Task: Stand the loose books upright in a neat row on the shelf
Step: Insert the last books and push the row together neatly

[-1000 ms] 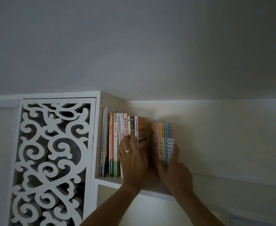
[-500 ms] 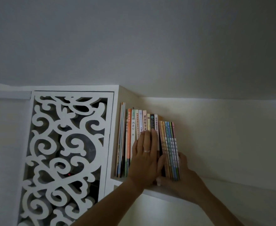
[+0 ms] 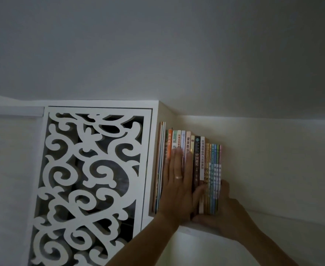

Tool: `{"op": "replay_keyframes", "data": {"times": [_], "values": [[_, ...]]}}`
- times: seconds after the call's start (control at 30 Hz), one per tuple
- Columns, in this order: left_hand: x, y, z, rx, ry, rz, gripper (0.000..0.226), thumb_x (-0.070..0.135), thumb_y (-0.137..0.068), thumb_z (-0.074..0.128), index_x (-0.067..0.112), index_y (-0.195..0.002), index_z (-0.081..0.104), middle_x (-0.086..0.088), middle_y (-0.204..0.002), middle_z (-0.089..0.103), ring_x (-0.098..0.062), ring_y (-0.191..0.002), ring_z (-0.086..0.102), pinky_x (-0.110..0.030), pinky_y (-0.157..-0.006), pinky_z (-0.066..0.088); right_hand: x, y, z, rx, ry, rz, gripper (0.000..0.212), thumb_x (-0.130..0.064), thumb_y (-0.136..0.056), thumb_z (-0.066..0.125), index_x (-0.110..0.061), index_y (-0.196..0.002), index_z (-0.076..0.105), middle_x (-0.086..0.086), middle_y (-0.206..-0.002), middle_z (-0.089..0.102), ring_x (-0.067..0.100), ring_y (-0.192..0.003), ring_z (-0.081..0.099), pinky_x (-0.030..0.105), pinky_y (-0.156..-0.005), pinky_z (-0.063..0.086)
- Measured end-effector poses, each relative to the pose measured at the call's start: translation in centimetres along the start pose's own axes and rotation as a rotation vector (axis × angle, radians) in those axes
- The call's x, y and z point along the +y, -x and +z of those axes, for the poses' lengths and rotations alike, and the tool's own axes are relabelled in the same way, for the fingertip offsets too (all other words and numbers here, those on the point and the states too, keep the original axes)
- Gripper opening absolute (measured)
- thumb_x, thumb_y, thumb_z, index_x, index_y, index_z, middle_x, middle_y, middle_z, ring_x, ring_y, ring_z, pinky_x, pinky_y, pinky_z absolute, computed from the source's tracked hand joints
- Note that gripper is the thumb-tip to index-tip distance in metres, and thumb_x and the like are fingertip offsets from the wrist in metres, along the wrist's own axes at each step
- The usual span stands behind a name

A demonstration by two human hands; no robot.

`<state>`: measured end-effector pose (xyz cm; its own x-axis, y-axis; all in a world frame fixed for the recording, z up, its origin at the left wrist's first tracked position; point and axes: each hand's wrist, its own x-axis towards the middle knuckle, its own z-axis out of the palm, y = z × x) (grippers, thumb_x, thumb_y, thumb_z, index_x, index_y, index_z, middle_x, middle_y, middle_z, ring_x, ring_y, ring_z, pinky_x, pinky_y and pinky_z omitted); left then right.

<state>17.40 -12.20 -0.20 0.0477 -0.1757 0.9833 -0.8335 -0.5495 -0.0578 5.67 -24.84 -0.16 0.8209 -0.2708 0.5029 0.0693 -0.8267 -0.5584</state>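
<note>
We are pressing our left hand [image 3: 178, 181] flat against the spines of the books [image 3: 188, 169], fingers straight and spread, released rather than clenched, a ring showing on one finger. Our right hand [image 3: 221, 214] is cupping the right end of the row: the fingers are wrapping behind the last thin volumes [image 3: 214, 177] and the thumb is lying along the shelf [image 3: 273, 221] edge under their lower corners, so it is grasping that outer cluster. The books are standing upright in one row on the shelf, butted at the left against the white cabinet wall beside the fretwork panel [image 3: 88, 185].

As we judge it, the row is nearly finished, and the danger is sitting at its open right end. Nothing but our right hand is propping those slim paperbacks, and no bookend is showing. If we are letting go too quickly, they could be leaning or fanning over to the right, dragging their neighbours with them. The spine tops are also stepping down unevenly, so a hard push from the left palm could be driving the taller books back further than the short ones and spoiling the line. The bottoms near the front edge are partly hidden by our hands; if any are overhanging, a slip could be tipping them off the shelf.
</note>
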Motion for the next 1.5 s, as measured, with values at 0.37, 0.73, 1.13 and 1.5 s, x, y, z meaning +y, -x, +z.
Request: {"op": "replay_keyframes", "data": {"times": [0.37, 0.73, 1.13, 1.5], "values": [[-0.1, 0.1, -0.9, -0.057, 0.146, -0.032, 0.092, 0.053, -0.100, 0.051, 0.002, -0.163, 0.008, -0.013, -0.173, -0.005, -0.031, -0.161, -0.003, -0.051, -0.130, 0.004, 0.4, 0.7, 0.5, 0.064, -0.144, -0.063, 0.122, -0.059, -0.047, 0.096, -0.059, -0.134, 0.011, -0.028, -0.116, 0.062, -0.002, -0.099, 0.068, 0.028, -0.084, 0.059], [-0.9, 0.5, -0.8, -0.062, 0.155, -0.011, 0.084, 0.049, -0.103, 0.048, 0.003, -0.163, 0.012, -0.014, -0.173, -0.001, -0.031, -0.161, 0.001, -0.056, -0.128, 0.016, 0.1, 0.4, 1.0, 0.085, -0.161, -0.106, 0.123, -0.064, -0.045, 0.096, -0.056, -0.136, 0.012, -0.028, -0.133, 0.051, -0.002, -0.117, 0.059, 0.032, -0.098, 0.055], [-0.6, 1.8, -0.2, 0.037, 0.109, -0.112, 0.074, 0.046, -0.105, 0.043, 0.004, -0.162, 0.020, -0.017, -0.166, 0.022, -0.030, -0.154, 0.026, -0.048, -0.123, 0.032, 0.2, 0.9, 1.1, 0.155, -0.096, -0.078, 0.129, -0.065, -0.052, 0.088, -0.056, -0.144, -0.002, -0.018, -0.137, 0.052, 0.007, -0.113, 0.063, 0.035, -0.089, 0.060], [5.6, 2.0, -1.9, -0.120, 0.170, -0.640, 0.058, 0.028, -0.088, 0.073, 0.004, -0.133, 0.046, -0.019, -0.125, 0.057, -0.029, -0.109, 0.065, -0.037, -0.087, 0.063, 0.8, 0.7, 1.3, 0.213, -0.134, -0.005, 0.154, -0.080, -0.036, 0.087, -0.045, -0.154, -0.006, -0.010, -0.144, 0.052, 0.018, -0.121, 0.062, 0.051, -0.095, 0.057]]}}
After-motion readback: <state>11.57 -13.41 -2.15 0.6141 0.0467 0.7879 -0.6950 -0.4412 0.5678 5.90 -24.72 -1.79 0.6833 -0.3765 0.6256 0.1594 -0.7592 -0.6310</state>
